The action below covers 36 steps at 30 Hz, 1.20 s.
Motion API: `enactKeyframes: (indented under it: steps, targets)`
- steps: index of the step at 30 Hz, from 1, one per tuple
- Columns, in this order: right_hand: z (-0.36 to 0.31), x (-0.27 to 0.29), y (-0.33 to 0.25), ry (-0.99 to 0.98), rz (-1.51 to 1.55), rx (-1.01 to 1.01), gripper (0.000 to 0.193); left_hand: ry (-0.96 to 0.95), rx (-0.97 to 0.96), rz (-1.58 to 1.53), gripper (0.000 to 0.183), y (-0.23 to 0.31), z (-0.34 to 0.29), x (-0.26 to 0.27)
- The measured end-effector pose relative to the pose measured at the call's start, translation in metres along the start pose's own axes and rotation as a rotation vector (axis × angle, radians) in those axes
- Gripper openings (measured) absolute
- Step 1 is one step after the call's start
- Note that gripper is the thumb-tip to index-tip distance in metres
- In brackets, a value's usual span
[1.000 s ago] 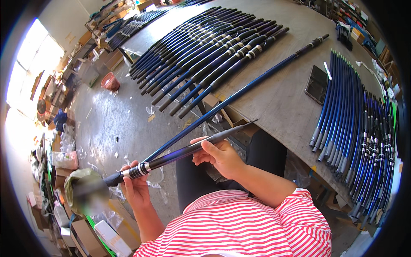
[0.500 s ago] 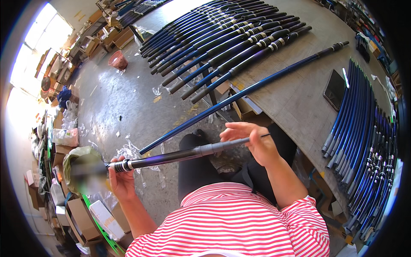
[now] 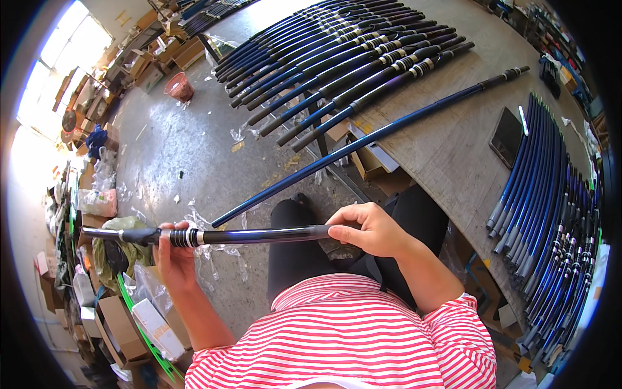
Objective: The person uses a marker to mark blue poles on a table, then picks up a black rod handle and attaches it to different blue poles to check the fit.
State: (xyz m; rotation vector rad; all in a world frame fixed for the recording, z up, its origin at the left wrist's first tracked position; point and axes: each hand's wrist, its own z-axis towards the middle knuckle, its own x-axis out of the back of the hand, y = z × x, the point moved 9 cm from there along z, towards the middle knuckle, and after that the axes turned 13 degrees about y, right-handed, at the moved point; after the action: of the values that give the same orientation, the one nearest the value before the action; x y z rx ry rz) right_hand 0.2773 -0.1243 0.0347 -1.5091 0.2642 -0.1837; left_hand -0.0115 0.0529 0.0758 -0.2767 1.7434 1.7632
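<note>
A dark telescopic fishing rod (image 3: 265, 235) lies almost level across my lap, its silver and black rings toward the left. My left hand (image 3: 176, 266) is closed round it beside the rings, and the black grip end sticks out past that hand. At the other end, the thumb and fingers of my right hand (image 3: 372, 232) pinch the rod's grey end section. Beyond it, a long blue rod (image 3: 389, 129) rests slantwise on the table's edge, one end hanging over the floor.
Many dark rods (image 3: 337, 58) lie in rows on the table (image 3: 447, 149). A phone (image 3: 506, 136) and a bundle of blue rods (image 3: 531, 188) lie at the right. Cardboard boxes (image 3: 123, 327) stand at lower left, a red basket (image 3: 179, 87) farther off on the littered floor.
My right hand has gone from half-spread fingers by a thin protruding tip to a pinch on the grey end section; the tip no longer shows. The rod has turned more level.
</note>
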Motion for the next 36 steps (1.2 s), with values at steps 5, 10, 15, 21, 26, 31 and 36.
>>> enactKeyframes:
  steps: [5, 10, 15, 21, 26, 31, 36]
  targets:
    - [-0.007, -0.031, 0.025, -0.169, 0.610, -0.365, 0.029, -0.312, -0.152, 0.443, 0.074, 0.004, -0.006, -0.102]
    - [-0.007, -0.059, 0.007, -0.160, 0.808, -0.402, 0.029, -0.506, -0.067, 0.425, 0.057, -0.090, -0.058, -0.173]
    - [-0.008, -0.027, 0.004, 0.051, 0.480, -0.170, 0.024, -0.363, -0.158, 0.209, 0.031, -0.073, -0.044, -0.161]
    - [-0.014, 0.000, -0.027, 0.199, -0.050, 0.150, 0.021, -0.207, -0.146, 0.136, 0.026, -0.051, -0.025, -0.126]
    - [-0.017, 0.009, -0.041, 0.286, -0.116, 0.328, 0.021, -0.169, -0.128, 0.065, 0.024, -0.046, -0.026, -0.114]
    - [-0.015, 0.009, -0.030, 0.250, 0.005, 0.216, 0.018, -0.140, -0.119, 0.075, 0.024, -0.047, -0.025, -0.104]
    - [-0.013, 0.006, -0.005, 0.149, 0.080, -0.001, 0.019, -0.126, -0.120, 0.115, 0.021, -0.048, -0.029, -0.120]
